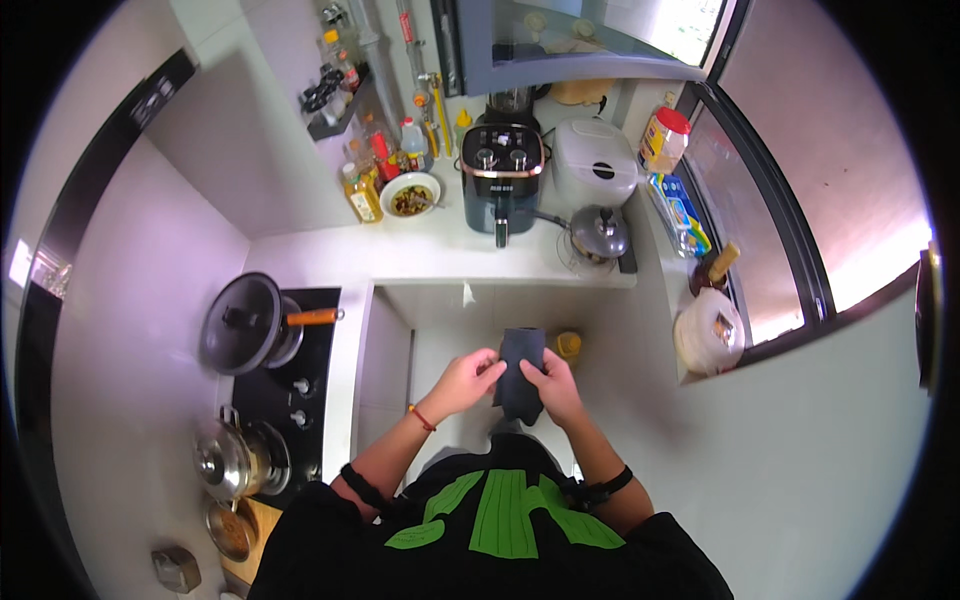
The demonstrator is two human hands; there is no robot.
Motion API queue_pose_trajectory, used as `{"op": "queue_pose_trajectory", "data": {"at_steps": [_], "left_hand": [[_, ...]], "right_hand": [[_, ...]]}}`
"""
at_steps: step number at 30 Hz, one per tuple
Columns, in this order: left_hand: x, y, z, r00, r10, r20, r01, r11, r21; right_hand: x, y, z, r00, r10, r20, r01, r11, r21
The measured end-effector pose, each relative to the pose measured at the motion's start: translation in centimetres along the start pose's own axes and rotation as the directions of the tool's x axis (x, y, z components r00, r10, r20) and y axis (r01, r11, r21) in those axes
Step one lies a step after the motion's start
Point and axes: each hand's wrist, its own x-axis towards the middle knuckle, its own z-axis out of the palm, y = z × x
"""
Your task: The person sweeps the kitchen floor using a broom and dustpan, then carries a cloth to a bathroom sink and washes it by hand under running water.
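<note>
A dark grey folded cloth (520, 382) hangs in front of my body, between both hands. My left hand (474, 381) pinches its left edge with thumb and fingers. On the opposite edge, my right hand (553, 379) grips the cloth, the thumb lying across its front. The top of the cloth is straight, while the lower end droops unevenly. Beyond the hands is the white counter (315, 255), with a black air fryer (501, 180) standing on it.
On the left, a gas hob (315, 405) carries a lidded wok (244, 322) with an orange handle and a steel pot (225, 457). A bowl of food (411, 195), a rice cooker (596, 161) and a small lidded pan (598, 231) stand at the back. An opened window (592, 45) overhangs the counter.
</note>
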Motion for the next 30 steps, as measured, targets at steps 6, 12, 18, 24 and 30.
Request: {"op": "queue_pose_trajectory", "data": {"at_steps": [6,12,18,24,30], "left_hand": [[16.7,6.7,-7.9,0.936,0.306,-0.171,-0.212,0.883,0.418],[36.9,10.4,-16.4,0.837,0.534,-0.119,-0.306,0.637,0.707],[50.5,10.5,-19.1,0.905,0.406,-0.126,-0.187,0.647,0.739],[55.4,8.9,-19.1,0.878,0.478,0.014,-0.311,0.55,0.775],[57.8,7.9,-21.1,0.91,0.413,0.043,-0.307,0.602,0.737]], "right_hand": [[11.0,-8.6,-6.1,0.99,-0.071,-0.12,0.073,0.997,0.006],[14.4,-10.4,-12.0,0.899,-0.159,-0.408,0.201,0.977,0.064],[14.9,-9.0,-11.5,0.715,-0.15,-0.683,0.246,0.968,0.046],[16.3,-8.4,-8.3,0.564,-0.109,-0.818,0.29,0.954,0.072],[17.1,-8.2,-5.5,0.472,-0.122,-0.873,0.316,0.948,0.038]]}}
